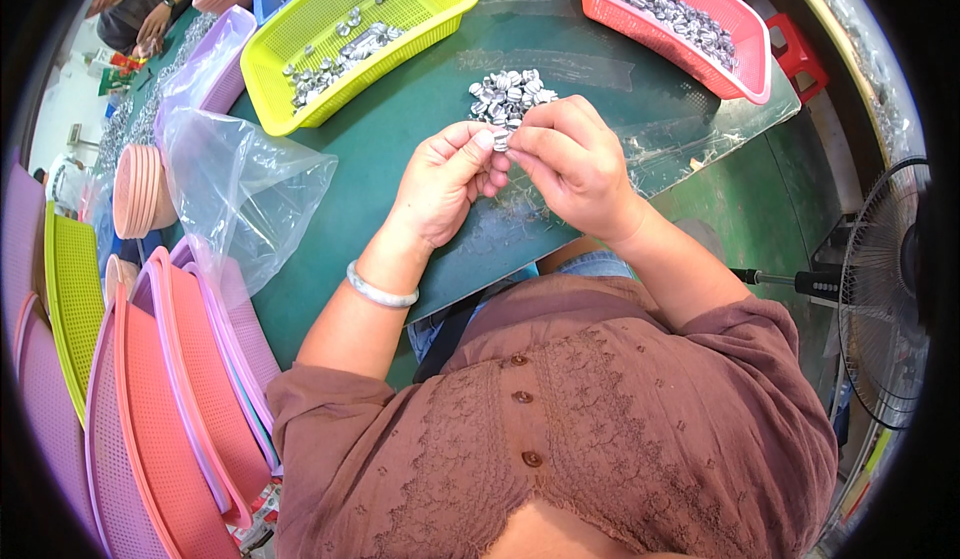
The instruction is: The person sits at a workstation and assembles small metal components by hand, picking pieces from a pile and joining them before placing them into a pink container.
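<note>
Over the green counter (345, 204) we see a small silvery piece (501, 142) pinched in the closed fingertips of left hand (437, 181) and right hand (580, 167), and judge it light, stiff, slick, best held by its edges.

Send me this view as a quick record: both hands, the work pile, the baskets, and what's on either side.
Left hand: pinches a small striped piece
Right hand: at the same piece; grip unclear
Pile: loose silvery pieces on green table, just beyond hands
Yellow-green basket: far left of pile, holds pieces
Pink basket: far right, holds pieces
Left side: clear bag, nested baskets
Right side: black fan
</note>
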`<state>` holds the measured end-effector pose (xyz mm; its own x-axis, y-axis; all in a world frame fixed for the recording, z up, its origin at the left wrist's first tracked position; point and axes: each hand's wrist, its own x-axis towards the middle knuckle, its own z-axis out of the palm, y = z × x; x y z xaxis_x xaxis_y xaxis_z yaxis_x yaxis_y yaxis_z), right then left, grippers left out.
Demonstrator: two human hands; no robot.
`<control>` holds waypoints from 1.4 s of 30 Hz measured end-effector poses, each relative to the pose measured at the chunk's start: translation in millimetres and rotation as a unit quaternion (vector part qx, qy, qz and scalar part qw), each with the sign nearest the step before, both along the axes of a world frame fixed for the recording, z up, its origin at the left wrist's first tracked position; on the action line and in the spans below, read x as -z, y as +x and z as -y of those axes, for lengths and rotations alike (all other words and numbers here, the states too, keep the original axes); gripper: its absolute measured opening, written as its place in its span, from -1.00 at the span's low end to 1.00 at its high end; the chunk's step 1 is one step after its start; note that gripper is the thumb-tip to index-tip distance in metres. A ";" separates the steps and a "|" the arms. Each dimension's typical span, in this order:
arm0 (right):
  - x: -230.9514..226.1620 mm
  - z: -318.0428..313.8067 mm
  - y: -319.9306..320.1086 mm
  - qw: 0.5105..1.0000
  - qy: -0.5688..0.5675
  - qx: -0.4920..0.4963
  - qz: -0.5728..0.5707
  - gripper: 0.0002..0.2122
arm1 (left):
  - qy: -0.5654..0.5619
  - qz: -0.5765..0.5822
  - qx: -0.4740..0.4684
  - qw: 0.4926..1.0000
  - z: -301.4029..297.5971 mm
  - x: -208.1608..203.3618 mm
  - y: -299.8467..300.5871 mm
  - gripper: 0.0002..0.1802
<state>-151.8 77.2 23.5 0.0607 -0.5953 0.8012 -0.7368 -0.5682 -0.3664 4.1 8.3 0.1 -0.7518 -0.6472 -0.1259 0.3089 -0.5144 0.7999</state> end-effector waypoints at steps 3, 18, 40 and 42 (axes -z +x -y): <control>1.6 -0.9 0.9 1.000 -0.016 0.007 -0.010 -0.81 | 0.000 -0.003 0.002 1.000 -0.7 0.0 -0.2 -0.83; 2.6 -2.1 3.0 1.000 -0.015 0.012 0.003 -0.78 | 0.025 -0.011 0.015 1.000 -1.1 0.9 0.3 -0.83; -23.1 18.1 -177.7 0.914 0.096 0.367 -0.147 -0.79 | -0.547 0.402 -0.114 0.725 4.1 2.4 -14.7 -0.88; -22.8 12.1 -140.2 0.939 0.084 0.310 -0.122 -0.81 | -0.521 0.364 -0.118 0.763 4.8 3.1 -13.3 -0.89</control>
